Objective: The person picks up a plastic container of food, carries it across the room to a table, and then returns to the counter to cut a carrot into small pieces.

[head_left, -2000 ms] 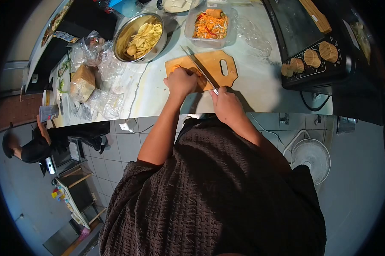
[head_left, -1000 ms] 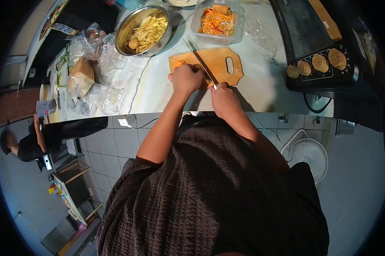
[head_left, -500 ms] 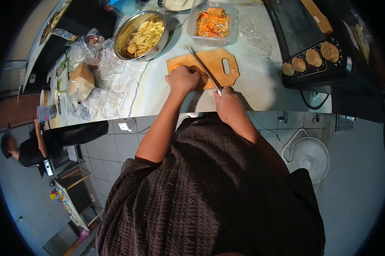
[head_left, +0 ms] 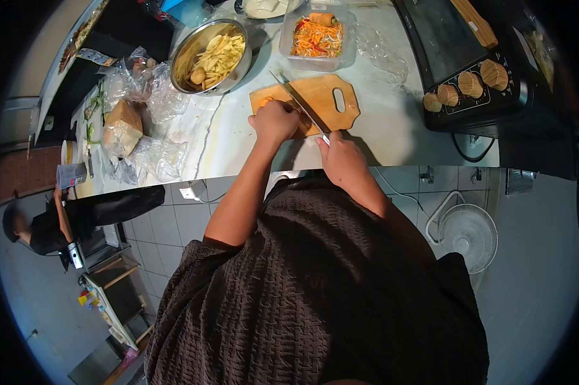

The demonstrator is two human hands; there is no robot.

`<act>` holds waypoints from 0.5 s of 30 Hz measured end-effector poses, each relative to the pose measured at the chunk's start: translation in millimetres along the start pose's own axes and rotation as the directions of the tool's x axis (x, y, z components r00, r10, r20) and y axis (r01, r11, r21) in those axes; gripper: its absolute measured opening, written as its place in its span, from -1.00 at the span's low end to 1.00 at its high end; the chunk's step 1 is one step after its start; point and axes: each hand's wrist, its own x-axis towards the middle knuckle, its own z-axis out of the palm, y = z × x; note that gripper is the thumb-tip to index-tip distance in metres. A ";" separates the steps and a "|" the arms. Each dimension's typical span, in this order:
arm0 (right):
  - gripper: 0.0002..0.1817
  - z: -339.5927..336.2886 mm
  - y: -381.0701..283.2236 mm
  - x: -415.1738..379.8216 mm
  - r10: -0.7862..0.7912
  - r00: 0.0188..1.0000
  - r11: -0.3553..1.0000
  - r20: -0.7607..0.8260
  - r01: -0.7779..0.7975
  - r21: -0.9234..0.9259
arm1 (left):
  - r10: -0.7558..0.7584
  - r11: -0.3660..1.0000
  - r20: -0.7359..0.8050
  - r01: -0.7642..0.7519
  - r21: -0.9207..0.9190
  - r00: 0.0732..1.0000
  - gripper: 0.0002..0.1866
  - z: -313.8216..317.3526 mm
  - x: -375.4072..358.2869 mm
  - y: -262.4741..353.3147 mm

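A wooden cutting board (head_left: 342,84) lies near the counter's front edge. My left hand (head_left: 276,122) is closed over its left part, pressing on a carrot piece (head_left: 266,101); only a bit of orange shows past the fingers. My right hand (head_left: 344,158) grips a knife (head_left: 304,106) by its handle at the board's front edge. The blade slants away to the upper left, close beside my left fingertips. Whether its edge touches the carrot is hidden. Behind the board, a clear plastic container (head_left: 289,56) holds shredded carrot and a larger carrot chunk (head_left: 321,19).
A steel bowl (head_left: 235,79) of cut pale strips stands at the back left. Plastic bags (head_left: 164,154) and a wrapped block (head_left: 122,127) lie further left. An oven with wooden knobs (head_left: 470,85) is at right. Another person (head_left: 49,224) stands at far left.
The knife and my right hand have shifted slightly to the left, bringing the blade's tip outward past the board's back edge. My left hand stays nearly in place.
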 end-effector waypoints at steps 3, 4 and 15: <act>-0.55 0.5 1.1 1.5 -0.003 1.000 1.000 0.004 0.003 -0.020 | 0.014 1.000 -0.015 -0.014 0.011 1.000 -0.73 3.9 1.2 -4.1; -0.55 -0.1 1.0 1.7 -0.004 1.000 1.000 0.008 0.005 -0.022 | 0.036 0.999 -0.042 -0.035 0.023 0.998 -0.70 6.3 1.7 -5.4; -0.52 -3.6 8.0 1.4 0.063 0.998 0.998 -0.012 -0.063 -0.023 | 0.038 0.999 -0.082 -0.037 0.015 0.996 -0.74 4.1 -3.9 -1.2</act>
